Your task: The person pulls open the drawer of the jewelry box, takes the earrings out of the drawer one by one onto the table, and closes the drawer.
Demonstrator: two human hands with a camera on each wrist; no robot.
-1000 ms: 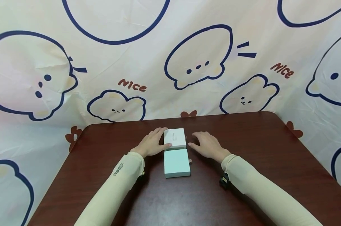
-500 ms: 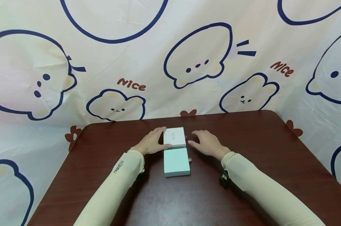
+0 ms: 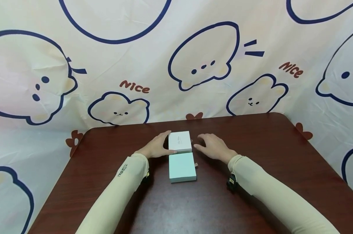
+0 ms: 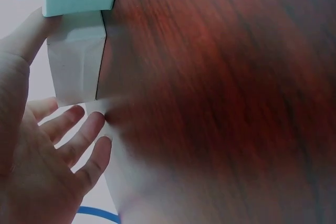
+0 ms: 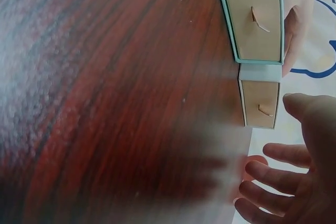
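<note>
A white drawer box (image 3: 180,142) with small print on its lid lies at the middle of the table. Directly in front of it lies a mint-green drawer box (image 3: 182,167). My left hand (image 3: 156,146) spans the white box's left side, its thumb at the near edge and its index finger at the far corner. In the left wrist view the other fingers of that hand spread past the box's end. To the right of the white box, my right hand (image 3: 214,148) hovers with relaxed fingers, apart from it. Tan drawer fronts with ribbon tabs (image 5: 261,22) face right.
A dark reddish-brown wooden table (image 3: 179,208) with rounded far corners bears both boxes. Behind and beside it hangs a pale cloth (image 3: 158,107) with blue cartoon outlines. A black device (image 3: 232,183) is strapped at my right wrist.
The head view has shifted slightly. Both hands and both boxes keep about the same places relative to each other.
</note>
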